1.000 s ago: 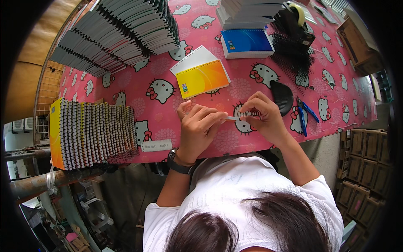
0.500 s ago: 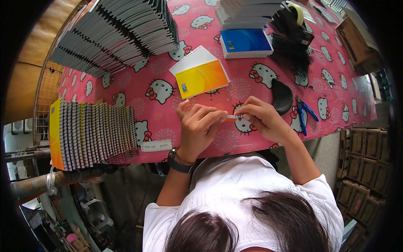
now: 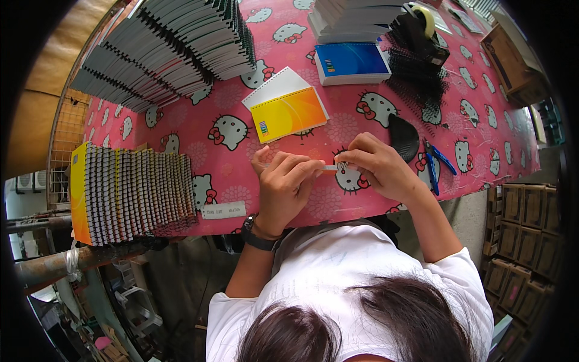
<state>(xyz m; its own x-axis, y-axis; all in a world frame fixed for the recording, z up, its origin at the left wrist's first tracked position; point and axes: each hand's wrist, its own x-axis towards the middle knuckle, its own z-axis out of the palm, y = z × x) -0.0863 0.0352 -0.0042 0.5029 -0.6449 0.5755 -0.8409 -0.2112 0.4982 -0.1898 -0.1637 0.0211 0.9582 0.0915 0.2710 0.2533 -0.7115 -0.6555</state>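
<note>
The slim notepad [image 3: 327,168] sits edge-on between my hands over the pink tablecloth [image 3: 226,169]. My left hand [image 3: 285,186] grips it; my right hand [image 3: 385,169] pinches at its right end, on what I can't tell, so I judge this one unfinished. Beyond it, the yellow-orange notepad [image 3: 288,114] has punched holes but no coil. The spiral-bound notebooks [image 3: 136,193] at my left look done. The tape dispenser [image 3: 408,39] holds a tape roll [image 3: 427,23]; the cardboard box's [image 3: 506,60] contents are hidden.
</note>
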